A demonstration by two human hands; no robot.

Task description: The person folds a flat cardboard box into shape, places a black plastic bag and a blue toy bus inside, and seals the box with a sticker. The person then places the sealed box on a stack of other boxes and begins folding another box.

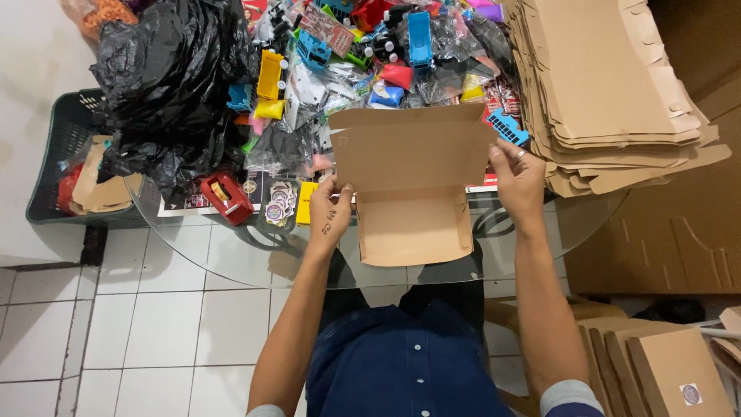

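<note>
1. Brown cardboard box [413, 185] sits half-folded on the glass table [231, 247], lid flap up.
2. Left hand [330, 210] pinches the box's left wall, fingers closed on it.
3. Right hand [515, 179] grips the right edge.
4. Flat cardboard stack [610, 85] lies just right; red tape dispenser [225, 197] left.

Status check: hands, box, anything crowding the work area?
Left hand and right hand grip the sides of the brown cardboard box, lid up. Packaged toy pile behind; flat cardboard stack right.
</note>
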